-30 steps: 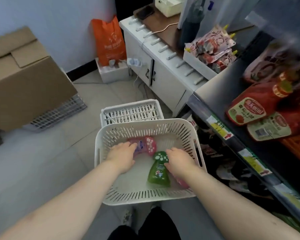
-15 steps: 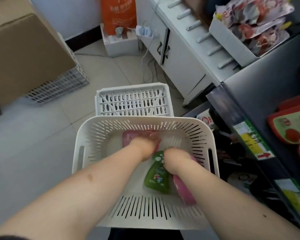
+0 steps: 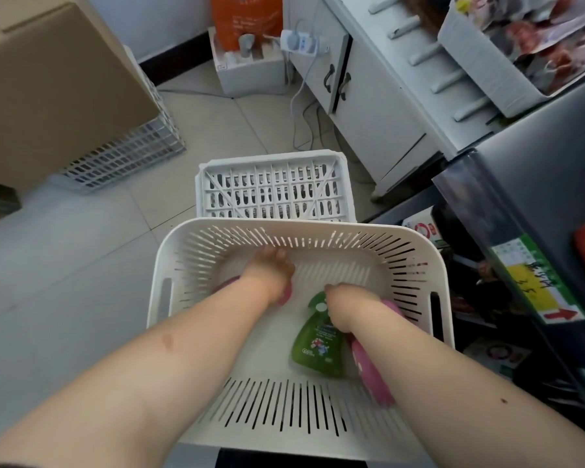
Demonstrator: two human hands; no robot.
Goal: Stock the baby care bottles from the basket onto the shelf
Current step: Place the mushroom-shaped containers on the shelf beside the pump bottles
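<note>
A white slotted basket (image 3: pixel 419 251) sits right below me, and both my hands are inside it. My left hand (image 3: pixel 269 270) is curled over a pink bottle (image 3: pixel 286 295) at the basket's far side, which it hides almost entirely. My right hand (image 3: pixel 347 305) reaches down beside the white-spotted cap of a green bottle (image 3: pixel 318 347) lying flat. Its fingers close on the upper end of a second pink bottle (image 3: pixel 374 380) lying along the right wall under my forearm. The dark shelf (image 3: pixel 537 157) with price labels runs along the right.
An upturned white crate (image 3: pixel 274 189) stands on the floor just past the basket. A large cardboard box (image 3: pixel 48 79) on a wire crate is at far left. A white cabinet (image 3: pixel 375 106), cables and an orange bag (image 3: pixel 247 15) are behind. Packaged goods fill the lower shelf.
The view has tipped down and come closer to the basket. Both hands have pushed deeper in: the left now covers the far pink bottle, and the right has closed between the green and right pink bottles.
</note>
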